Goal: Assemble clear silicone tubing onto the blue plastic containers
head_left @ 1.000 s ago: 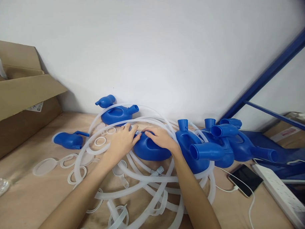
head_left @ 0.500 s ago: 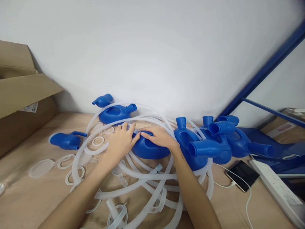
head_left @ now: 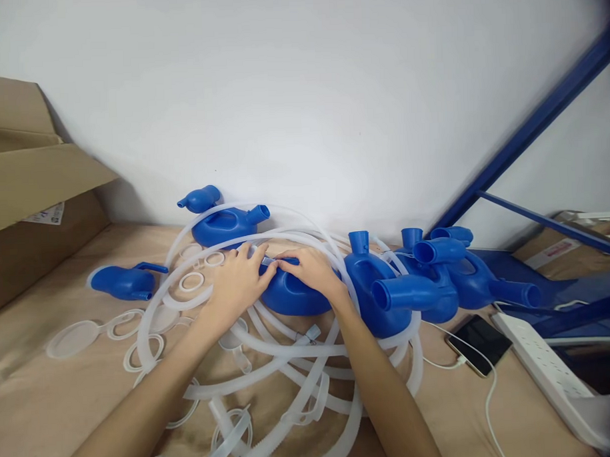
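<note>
A blue plastic urinal bottle (head_left: 297,299) lies in front of me under both hands. My left hand (head_left: 239,277) is curled over its left end, thumb pointing right. My right hand (head_left: 314,275) grips the top, its thumb and fingertips pinched close to my left thumb. A small pale translucent piece shows between the two thumbs; my fingers cover most of it, so its kind is unclear. Loops of clear ribbed hose (head_left: 289,352) run around and in front of the bottle.
More blue bottles (head_left: 372,293) stand at right; another bottle (head_left: 225,226) is behind. A loose blue spout piece (head_left: 124,281), a clear lid (head_left: 73,338) and rings (head_left: 191,281) lie left. A cardboard box (head_left: 45,244), phone (head_left: 479,344) and power strip (head_left: 540,367) flank the table.
My right fingertips have drawn together into a tighter pinch beside my left thumb. The whole scene has shifted slightly left in view; the bottle stays in place.
</note>
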Available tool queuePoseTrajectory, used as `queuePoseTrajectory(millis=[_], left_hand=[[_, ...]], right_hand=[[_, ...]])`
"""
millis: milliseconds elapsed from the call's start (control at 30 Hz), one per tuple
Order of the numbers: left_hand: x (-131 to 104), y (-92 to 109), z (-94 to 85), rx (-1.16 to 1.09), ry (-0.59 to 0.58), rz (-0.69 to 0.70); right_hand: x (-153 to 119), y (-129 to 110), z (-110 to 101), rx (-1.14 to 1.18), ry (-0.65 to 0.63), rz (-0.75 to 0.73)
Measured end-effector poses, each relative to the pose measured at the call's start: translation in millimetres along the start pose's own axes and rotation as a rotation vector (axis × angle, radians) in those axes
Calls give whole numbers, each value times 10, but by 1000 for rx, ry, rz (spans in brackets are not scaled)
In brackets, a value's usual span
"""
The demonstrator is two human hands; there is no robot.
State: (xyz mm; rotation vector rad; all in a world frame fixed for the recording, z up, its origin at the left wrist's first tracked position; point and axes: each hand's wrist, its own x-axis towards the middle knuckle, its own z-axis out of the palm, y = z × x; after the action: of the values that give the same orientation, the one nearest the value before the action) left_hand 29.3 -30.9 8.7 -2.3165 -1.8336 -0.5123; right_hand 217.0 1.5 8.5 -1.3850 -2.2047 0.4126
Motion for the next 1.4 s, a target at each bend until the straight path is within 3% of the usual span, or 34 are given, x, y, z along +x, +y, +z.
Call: queuePoseTrajectory(millis=[367,867,1400], left_hand=[[52,-25,36,-21,1,15],[51,-56,60,-109,28,-6],[-14,2,181,-84,116,-48]], right_hand=[[6,-30,10,-6,11,47],[-8,0,-17,10,-5,-39],[-10,-47,-17,46,-12,68]])
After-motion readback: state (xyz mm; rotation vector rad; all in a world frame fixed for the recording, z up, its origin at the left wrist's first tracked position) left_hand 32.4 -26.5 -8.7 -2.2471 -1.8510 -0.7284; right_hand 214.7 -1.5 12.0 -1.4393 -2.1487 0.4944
